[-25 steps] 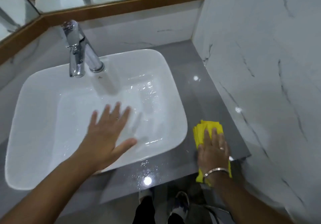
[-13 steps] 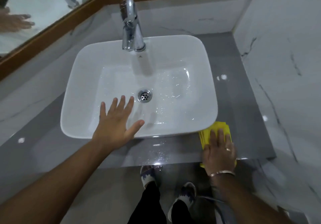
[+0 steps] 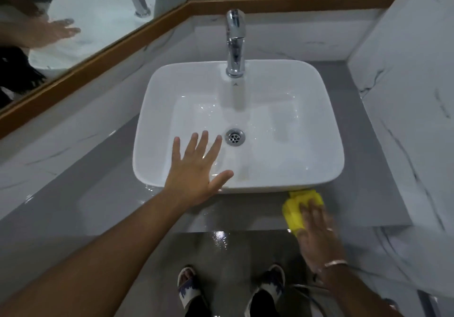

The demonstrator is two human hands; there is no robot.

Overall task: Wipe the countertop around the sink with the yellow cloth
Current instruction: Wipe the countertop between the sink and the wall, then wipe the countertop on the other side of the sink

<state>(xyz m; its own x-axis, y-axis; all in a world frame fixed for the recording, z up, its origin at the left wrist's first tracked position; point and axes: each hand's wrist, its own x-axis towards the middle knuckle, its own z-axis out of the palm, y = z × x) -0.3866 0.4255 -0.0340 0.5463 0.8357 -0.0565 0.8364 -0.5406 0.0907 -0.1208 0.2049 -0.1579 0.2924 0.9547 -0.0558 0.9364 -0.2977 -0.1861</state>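
Note:
A white rectangular sink point(image 3: 157, 110) sits on a glossy grey countertop point(image 3: 98, 201). A folded yellow cloth point(image 3: 293, 206) lies on the counter's front strip, just below the sink's front right corner. My right hand point(image 3: 317, 233) presses flat on the cloth, fingers pointing away from me, covering its near right part. My left hand point(image 3: 194, 171) hovers with spread fingers over the sink's front left rim, holding nothing. Water beads on the counter in front of the sink.
A chrome tap point(image 3: 235, 43) stands at the back of the sink, and a drain point(image 3: 235, 136) sits mid-basin. A marble wall point(image 3: 405, 95) closes the right side. Wood-framed mirrors point(image 3: 98, 53) run along the back and left. My feet point(image 3: 189, 284) stand below the counter edge.
My right hand has slid the cloth leftward along the front strip, closer under the sink's corner. My view has swung left, centring the sink. My left hand stays spread over the front rim.

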